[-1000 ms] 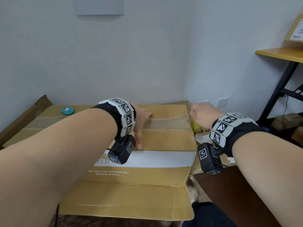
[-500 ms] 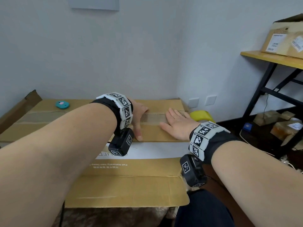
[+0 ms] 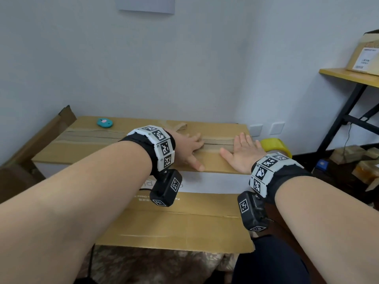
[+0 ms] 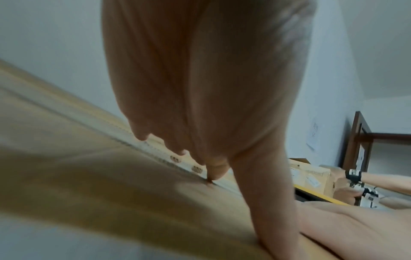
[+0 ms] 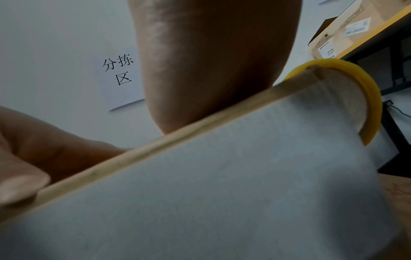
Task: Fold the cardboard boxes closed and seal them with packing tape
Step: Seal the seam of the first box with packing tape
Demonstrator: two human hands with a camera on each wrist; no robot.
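Fingers (image 3: 196, 138) of both hands lie flat and straight on the big cardboard box (image 3: 217, 165) by the white wall (image 3: 184, 68). Just past the right fingers sits a yellow tape roll (image 3: 274, 145).

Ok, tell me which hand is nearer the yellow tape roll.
Right. The right hand lies flat on the cardboard box near its right edge, just beside the yellow tape roll past that edge. The left hand presses the seam further left.

Both hands (image 3: 215, 152) flat on cardboard box (image 3: 127, 148) top, left hand (image 3: 189, 149) left of right hand (image 3: 241, 153); tape roll (image 3: 275, 147) right of box.
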